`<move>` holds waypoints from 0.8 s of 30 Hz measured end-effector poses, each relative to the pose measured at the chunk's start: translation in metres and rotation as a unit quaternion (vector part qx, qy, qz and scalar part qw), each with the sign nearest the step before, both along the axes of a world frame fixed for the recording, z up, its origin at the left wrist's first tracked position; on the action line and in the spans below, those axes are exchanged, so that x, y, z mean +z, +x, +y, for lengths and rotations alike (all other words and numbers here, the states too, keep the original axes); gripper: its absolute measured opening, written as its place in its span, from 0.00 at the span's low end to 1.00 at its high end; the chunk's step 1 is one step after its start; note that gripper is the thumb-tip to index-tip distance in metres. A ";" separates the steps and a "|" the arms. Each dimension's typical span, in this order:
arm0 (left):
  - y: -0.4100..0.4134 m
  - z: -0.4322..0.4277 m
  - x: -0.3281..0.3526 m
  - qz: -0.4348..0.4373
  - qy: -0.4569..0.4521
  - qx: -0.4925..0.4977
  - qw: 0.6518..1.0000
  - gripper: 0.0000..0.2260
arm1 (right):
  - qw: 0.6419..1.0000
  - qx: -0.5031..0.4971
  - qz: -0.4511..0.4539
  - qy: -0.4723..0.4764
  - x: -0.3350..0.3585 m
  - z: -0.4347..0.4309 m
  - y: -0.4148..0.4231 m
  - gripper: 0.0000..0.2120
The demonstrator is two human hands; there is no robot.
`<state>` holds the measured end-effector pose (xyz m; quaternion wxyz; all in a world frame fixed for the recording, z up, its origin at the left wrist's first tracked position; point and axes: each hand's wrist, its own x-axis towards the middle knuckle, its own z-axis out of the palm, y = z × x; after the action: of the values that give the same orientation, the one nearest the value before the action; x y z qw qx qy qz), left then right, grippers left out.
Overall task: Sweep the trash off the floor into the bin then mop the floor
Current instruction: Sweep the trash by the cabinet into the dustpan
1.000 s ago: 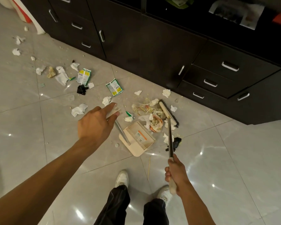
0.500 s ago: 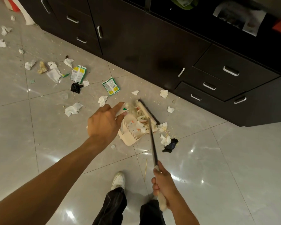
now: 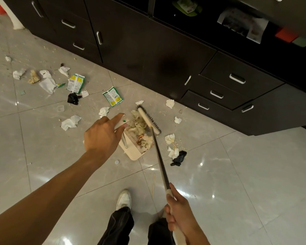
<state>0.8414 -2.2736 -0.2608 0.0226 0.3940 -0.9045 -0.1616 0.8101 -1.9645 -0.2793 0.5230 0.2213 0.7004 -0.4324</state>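
Note:
My left hand [image 3: 102, 135] grips the upright handle of a cream dustpan [image 3: 133, 152] that rests on the tiled floor. A heap of paper and food scraps [image 3: 140, 124] lies at the pan's mouth and partly on it. My right hand [image 3: 177, 209] grips the long handle of a broom; the broom head [image 3: 148, 121] sits against the far side of the heap. Loose trash lies around: white tissues [image 3: 71, 122], green snack wrappers [image 3: 112, 96], a black scrap [image 3: 178, 158] and a thin wooden stick [image 3: 153, 186].
Dark cabinets with metal handles [image 3: 148, 55] run along the far side of the floor. More tissues and wrappers [image 3: 48, 80] are strewn to the left. My white shoe [image 3: 123, 198] and dark trouser legs stand just behind the dustpan.
The broom head has swept left and toward the dustpan, pushing the heap onto its lip. My left hand has kept its hold on the pan's handle.

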 end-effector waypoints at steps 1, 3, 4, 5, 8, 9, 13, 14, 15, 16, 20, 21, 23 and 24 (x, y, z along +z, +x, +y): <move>0.004 -0.001 0.001 -0.001 0.002 0.004 1.000 0.20 | 1.000 0.004 0.016 0.002 0.001 -0.001 -0.003 0.24; 0.012 -0.002 0.003 -0.006 0.002 0.017 1.000 0.20 | 0.999 0.015 0.044 0.001 0.004 -0.006 -0.014 0.25; 0.016 -0.003 0.004 -0.006 0.002 0.026 1.000 0.20 | 0.998 0.018 0.055 0.000 0.004 -0.010 -0.020 0.24; 0.021 -0.005 0.005 -0.004 0.003 0.037 0.999 0.20 | 0.998 0.021 0.064 0.001 0.002 -0.015 -0.028 0.24; 0.038 -0.014 0.005 -0.006 0.001 0.066 0.998 0.19 | 0.997 0.038 0.072 0.006 -0.010 -0.034 -0.049 0.24; 0.044 -0.019 0.005 -0.010 -0.003 0.077 0.997 0.20 | 0.996 0.044 0.072 0.005 -0.016 -0.042 -0.055 0.25; 0.063 -0.032 0.007 -0.025 -0.011 0.112 0.993 0.20 | 0.994 0.078 0.073 0.006 -0.040 -0.073 -0.073 0.26; 0.065 -0.034 0.007 -0.026 -0.012 0.117 0.993 0.20 | 0.993 0.093 0.074 0.013 -0.045 -0.080 -0.075 0.26; 0.068 -0.036 0.007 -0.024 -0.014 0.119 0.993 0.19 | 0.991 0.112 0.075 0.021 -0.049 -0.087 -0.077 0.26; 0.068 -0.038 0.007 -0.023 -0.015 0.119 0.993 0.19 | 0.988 0.132 0.076 0.029 -0.052 -0.092 -0.077 0.27; 0.064 -0.045 0.004 -0.030 -0.006 0.126 0.992 0.19 | 0.982 0.180 0.041 0.031 -0.051 -0.089 -0.064 0.26; 0.063 -0.047 0.003 -0.028 -0.005 0.129 0.991 0.19 | 0.981 0.190 0.033 0.029 -0.046 -0.085 -0.057 0.26; 0.058 -0.048 0.001 -0.022 -0.007 0.126 0.992 0.19 | 0.977 0.209 0.027 0.041 -0.035 -0.071 -0.040 0.26; 0.055 -0.047 -0.001 -0.020 -0.011 0.121 0.992 0.19 | 0.976 0.212 0.024 0.049 -0.030 -0.064 -0.033 0.26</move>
<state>0.8962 -2.3204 -0.2615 0.0280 0.5037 -0.8521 -0.1394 0.7776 -2.0282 -0.3090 0.5742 0.0824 0.7640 -0.2825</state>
